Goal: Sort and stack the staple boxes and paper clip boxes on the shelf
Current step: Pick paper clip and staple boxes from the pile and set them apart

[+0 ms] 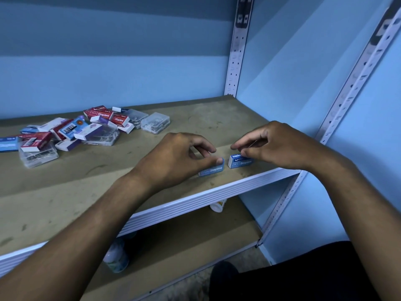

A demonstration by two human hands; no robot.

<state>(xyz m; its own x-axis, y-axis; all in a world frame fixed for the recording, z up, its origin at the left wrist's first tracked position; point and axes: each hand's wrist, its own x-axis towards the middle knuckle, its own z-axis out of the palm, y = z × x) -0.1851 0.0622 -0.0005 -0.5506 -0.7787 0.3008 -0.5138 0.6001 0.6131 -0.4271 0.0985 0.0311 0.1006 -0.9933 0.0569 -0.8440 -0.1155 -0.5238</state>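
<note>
Two blue staple boxes lie side by side near the shelf's (65, 192) front edge. My left hand (173, 157) pinches the left blue box (212, 169), which it half hides. My right hand (271, 146) pinches the right blue box (239, 162) with thumb and fingers curled over its top. At the back left lies a loose pile (71, 131) of red, blue and purple-white staple boxes mixed with clear plastic paper clip boxes. One clear box (155, 122) sits at the pile's right end.
White slotted uprights stand at the back corner (236, 51) and at the front right (355, 83). Blue walls close the back and right side. A lower shelf (184, 235) holds a bottle (116, 257) and a small white container (217, 206).
</note>
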